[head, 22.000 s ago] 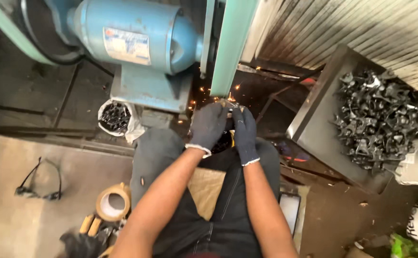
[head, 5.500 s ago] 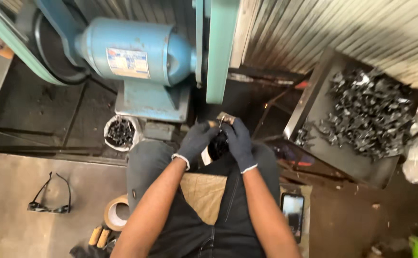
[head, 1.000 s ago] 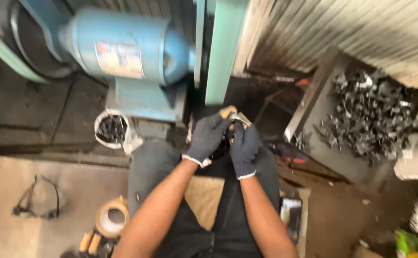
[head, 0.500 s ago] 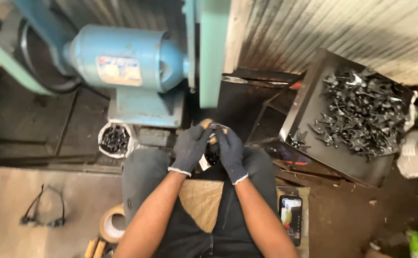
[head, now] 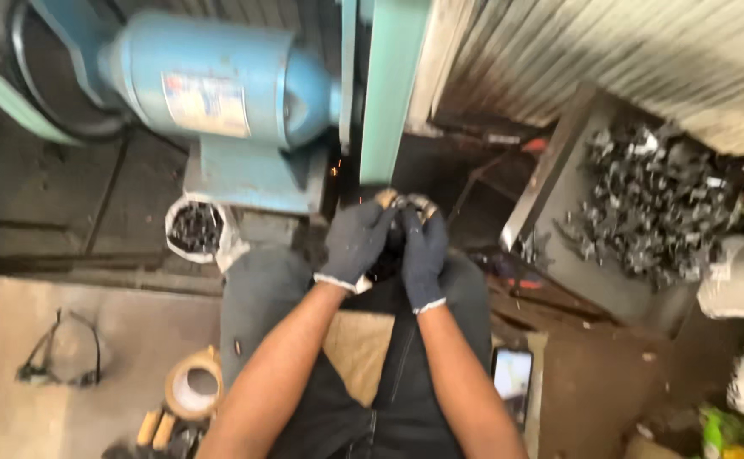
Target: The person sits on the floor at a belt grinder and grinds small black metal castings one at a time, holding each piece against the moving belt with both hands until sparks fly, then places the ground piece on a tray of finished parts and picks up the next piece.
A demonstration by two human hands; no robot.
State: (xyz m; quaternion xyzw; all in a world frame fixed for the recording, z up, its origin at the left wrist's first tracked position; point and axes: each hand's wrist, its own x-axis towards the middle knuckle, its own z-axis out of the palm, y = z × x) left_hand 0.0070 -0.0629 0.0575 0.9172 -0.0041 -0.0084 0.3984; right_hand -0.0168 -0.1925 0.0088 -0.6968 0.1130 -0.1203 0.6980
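Note:
My left hand point(head: 355, 245) and my right hand point(head: 423, 252), both in dark grey gloves, close together around a small metal piece point(head: 402, 204). The piece is pressed up against the lower end of the green sanding belt point(head: 391, 93) of a blue grinding machine point(head: 219, 85). A few orange sparks show just left of the belt. Most of the piece is hidden by my fingers.
A tilted metal tray point(head: 550, 178) at the right holds several dark metal parts point(head: 653, 204). A white sack of small dark parts point(head: 195, 229) stands at my left knee. Safety glasses point(head: 57, 353), a tape roll point(head: 192, 391) and a phone point(head: 512, 374) lie on the floor.
My hands have lifted the metal piece up to the belt's lower end, and sparks have appeared. The view has shifted slightly.

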